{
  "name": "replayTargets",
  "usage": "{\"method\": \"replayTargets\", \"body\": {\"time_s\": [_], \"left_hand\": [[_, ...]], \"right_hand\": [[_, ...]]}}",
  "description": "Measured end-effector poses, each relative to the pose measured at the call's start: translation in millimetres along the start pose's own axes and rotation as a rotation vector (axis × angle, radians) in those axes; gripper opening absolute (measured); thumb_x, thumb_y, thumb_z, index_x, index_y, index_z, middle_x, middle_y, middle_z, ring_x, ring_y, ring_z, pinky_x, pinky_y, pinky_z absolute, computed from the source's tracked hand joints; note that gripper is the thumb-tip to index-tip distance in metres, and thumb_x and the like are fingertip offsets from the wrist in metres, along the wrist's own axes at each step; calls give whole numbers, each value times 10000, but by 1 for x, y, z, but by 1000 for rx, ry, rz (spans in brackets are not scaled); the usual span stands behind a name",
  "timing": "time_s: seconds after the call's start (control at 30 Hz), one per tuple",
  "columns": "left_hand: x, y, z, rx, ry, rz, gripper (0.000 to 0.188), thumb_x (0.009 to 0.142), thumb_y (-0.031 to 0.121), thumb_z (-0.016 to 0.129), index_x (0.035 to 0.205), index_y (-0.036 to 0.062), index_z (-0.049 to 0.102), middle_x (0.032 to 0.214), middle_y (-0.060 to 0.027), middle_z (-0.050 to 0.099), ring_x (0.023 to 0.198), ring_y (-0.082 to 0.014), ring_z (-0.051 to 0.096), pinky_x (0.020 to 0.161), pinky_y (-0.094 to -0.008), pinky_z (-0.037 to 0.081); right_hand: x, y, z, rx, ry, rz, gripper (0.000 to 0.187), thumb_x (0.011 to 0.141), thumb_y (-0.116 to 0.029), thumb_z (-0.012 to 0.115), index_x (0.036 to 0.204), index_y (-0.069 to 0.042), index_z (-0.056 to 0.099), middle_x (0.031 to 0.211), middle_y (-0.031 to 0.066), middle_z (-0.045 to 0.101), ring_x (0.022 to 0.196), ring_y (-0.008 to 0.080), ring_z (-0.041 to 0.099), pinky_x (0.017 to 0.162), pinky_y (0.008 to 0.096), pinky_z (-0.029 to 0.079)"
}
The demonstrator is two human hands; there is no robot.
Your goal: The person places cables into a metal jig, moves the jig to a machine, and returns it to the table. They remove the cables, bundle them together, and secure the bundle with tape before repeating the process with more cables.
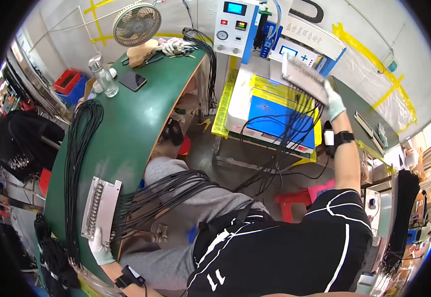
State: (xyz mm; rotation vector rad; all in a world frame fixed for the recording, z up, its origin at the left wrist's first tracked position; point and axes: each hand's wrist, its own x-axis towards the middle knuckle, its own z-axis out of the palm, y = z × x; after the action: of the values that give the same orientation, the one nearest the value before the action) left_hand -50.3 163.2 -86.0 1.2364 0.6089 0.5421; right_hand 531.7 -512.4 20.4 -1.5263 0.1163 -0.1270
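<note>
1. Left hand (101,251), gloved: fingers closed on the lower end of the left metal plate (107,210), which lies on the green table (136,123) and bears a row of small fittings. Fingertips partly hidden.
2. Right hand (335,104), gloved: clamped on the right end of the right metal plate (303,79), raised and tilted above the blue panel (270,110) of the bench machine. Plate and fingers smeared by blur; finger placement cannot be told.
3. Black cables from both plates overlap; individual runs cannot be traced. Far rim dark and bent.
4. Containers: glass bottle (109,88) upright near the table's far left edge, contents unclear. Red bin (68,81) and blue bin (74,94) beyond that edge; insides hard to make out.
5. Edges: left plate sits near the table's right edge; its cables cross that edge toward the lap. Green surface stretches from the left plate up to the phone (133,81). Floor gap between table and machine, partly crossed by cables.
</note>
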Motion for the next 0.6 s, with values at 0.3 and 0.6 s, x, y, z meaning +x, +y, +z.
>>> {"method": "replayTargets", "body": {"time_s": [0.3, 0.6], "left_hand": [[9, -9, -7, -60, 28, 25, 498, 953, 143, 588, 1390, -52, 448, 1320, -154, 562, 1179, -259, 576, 1054, -402, 441], [4, -10, -13, -44, 48, 1, 508, 969, 150, 572, 1417, -35, 418, 1355, -167, 535, 1199, -282, 570, 1052, -435, 457]], "right_hand": [[62, 145, -37, -480, 218, 117, 581, 903, -461, 674, 1278, -21, 618, 1126, 87, 675, 994, 197, 611, 850, 314, 466], [102, 181, -57, -565, 42, 46, 623, 885, -444, 691, 1396, -120, 543, 1317, 142, 617, 1224, 237, 564, 1038, 321, 409]]}}
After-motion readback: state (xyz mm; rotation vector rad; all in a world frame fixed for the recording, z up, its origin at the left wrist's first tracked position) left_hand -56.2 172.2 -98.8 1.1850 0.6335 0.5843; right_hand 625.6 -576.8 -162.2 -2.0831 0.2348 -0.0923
